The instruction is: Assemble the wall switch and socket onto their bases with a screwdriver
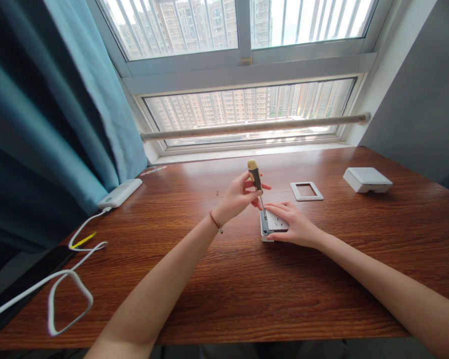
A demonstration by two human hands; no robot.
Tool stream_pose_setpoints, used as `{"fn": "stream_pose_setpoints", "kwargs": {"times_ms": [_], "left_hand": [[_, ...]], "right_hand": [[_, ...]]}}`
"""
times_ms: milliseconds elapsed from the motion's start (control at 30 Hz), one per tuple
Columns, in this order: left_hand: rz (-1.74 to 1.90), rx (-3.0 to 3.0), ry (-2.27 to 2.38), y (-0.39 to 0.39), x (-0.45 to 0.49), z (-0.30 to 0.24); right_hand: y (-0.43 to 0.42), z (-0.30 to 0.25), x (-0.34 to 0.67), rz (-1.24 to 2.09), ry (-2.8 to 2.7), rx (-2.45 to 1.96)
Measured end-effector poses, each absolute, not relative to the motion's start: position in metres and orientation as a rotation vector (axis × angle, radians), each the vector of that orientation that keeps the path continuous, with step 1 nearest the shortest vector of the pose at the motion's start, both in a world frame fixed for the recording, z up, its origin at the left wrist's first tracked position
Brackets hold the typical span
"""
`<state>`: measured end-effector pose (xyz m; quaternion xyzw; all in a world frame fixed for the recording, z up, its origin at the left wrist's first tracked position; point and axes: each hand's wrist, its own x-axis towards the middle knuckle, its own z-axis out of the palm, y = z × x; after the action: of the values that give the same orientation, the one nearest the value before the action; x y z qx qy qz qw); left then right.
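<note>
My left hand [238, 195] is closed round a screwdriver [255, 178] with a yellow and black handle, held nearly upright. Its tip rests at the left edge of a white wall socket [275, 222] lying flat on the wooden table [224, 279]. My right hand [294, 224] lies over the socket's right side, fingers curled round its edges and gripping it in place. A small loose screw [217, 191] sits on the table to the left of my left hand.
A white socket frame [306, 191] lies behind my right hand, and a white box-shaped socket part [366, 179] lies at the far right. A white power bank [120, 193] with a looping white cable [69, 279] sits at the left by the blue curtain [60, 114].
</note>
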<state>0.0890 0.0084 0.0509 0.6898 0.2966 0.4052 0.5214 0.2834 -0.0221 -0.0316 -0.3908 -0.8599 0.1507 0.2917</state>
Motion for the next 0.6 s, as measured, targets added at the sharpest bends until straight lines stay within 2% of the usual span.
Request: {"fn": "stream_pose_setpoints", "kwargs": {"times_ms": [233, 433, 533, 600], "left_hand": [[1.171, 1.789, 0.924, 0.006, 0.099, 0.031], [1.539, 1.729, 1.010, 0.014, 0.085, 0.051], [1.411, 1.771, 1.225, 0.036, 0.062, 0.060], [1.162, 1.986, 1.647, 0.053, 0.045, 0.058]], "right_hand": [[-0.023, -0.029, 0.282, 0.380, -2.328, -1.068], [-0.024, -0.029, 0.283, 0.388, -2.345, -1.073], [-0.023, -0.032, 0.285, 0.375, -2.342, -1.089], [-0.023, -0.033, 0.286, 0.353, -2.312, -1.090]]}}
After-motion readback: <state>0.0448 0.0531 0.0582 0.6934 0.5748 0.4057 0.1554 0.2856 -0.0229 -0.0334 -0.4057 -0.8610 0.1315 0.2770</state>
